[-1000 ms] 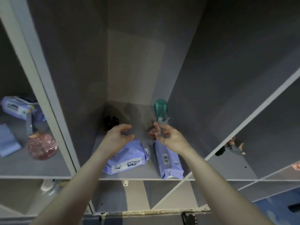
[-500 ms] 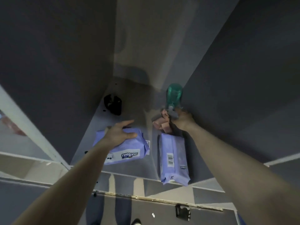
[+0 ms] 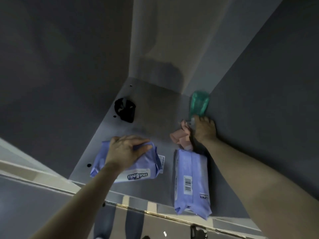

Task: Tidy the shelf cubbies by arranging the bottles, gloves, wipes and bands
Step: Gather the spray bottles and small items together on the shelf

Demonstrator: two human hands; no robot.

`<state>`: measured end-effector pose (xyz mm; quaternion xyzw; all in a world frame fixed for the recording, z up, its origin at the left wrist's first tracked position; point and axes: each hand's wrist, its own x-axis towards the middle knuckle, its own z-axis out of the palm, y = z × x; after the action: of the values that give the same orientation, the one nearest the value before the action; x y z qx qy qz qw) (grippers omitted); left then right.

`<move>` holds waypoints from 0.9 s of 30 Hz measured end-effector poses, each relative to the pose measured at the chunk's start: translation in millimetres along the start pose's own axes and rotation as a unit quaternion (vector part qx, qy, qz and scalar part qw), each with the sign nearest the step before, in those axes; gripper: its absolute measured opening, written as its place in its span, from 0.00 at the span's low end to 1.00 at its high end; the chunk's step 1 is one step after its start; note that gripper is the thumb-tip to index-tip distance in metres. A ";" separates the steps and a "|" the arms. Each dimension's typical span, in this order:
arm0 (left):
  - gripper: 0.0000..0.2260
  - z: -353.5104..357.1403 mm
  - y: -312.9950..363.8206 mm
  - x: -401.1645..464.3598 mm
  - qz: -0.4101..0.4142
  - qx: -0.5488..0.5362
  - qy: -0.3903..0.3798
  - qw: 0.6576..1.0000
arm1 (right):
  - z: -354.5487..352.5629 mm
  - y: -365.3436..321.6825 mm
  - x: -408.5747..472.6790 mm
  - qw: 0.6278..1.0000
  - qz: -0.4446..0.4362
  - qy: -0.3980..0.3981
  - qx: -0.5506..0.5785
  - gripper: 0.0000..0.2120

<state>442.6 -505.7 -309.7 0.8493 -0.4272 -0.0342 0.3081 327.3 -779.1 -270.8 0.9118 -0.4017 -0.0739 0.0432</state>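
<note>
— Starting at our left hand (image 3: 125, 150): we have it laid over the top of a purple wipes pack (image 3: 138, 165), fingers curled over its far edge, thumb on the near side, so we are gripping it.

— And our right hand (image 3: 204, 131)?

— We've reached it deep into the cubby, along the right wall. Its fingers close round the neck of the green bottle (image 3: 199, 103), which stands in the back right corner.

— What lies beside that hand?

— Pink gloves (image 3: 181, 138), bunched just left of our wrist, touching the far end of a second wipes pack (image 3: 190, 182). That pack lies lengthwise, its near end hanging over the front lip of the shelf (image 3: 155, 118).

— And further out?

— A black band (image 3: 125, 110) near the left wall, toward the back, well apart from both packs.
</note>
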 end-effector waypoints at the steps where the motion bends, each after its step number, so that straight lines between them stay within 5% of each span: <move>1: 0.29 -1.9 0.7 1.0 -0.004 -0.002 -0.009 1.000 | -2.2 -0.3 -2.7 1.000 -0.001 -0.002 -0.005 0.26; 9: 0.34 -9.7 5.2 2.7 -0.057 -0.008 -0.079 0.995 | -33.6 -9.2 -14.1 0.995 -0.051 0.080 -0.001 0.19; 16: 0.34 -13.7 7.9 0.1 -0.061 -0.016 -0.079 0.995 | -106.4 1.3 -8.6 0.930 0.208 0.057 0.299 0.15; 21: 0.28 -11.5 7.8 1.7 -0.066 -0.026 -0.091 0.993 | -116.4 16.0 -20.0 0.899 0.240 -0.046 0.363 0.10; 27: 0.17 -17.5 16.8 5.2 -0.076 0.015 -0.148 0.986 | -137.7 3.6 -48.6 0.960 0.210 0.001 0.184 0.23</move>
<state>439.7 -508.4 -285.2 0.8693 -0.4030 -0.1768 0.2250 315.6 -743.0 -129.8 0.7992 -0.5907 0.0130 -0.1107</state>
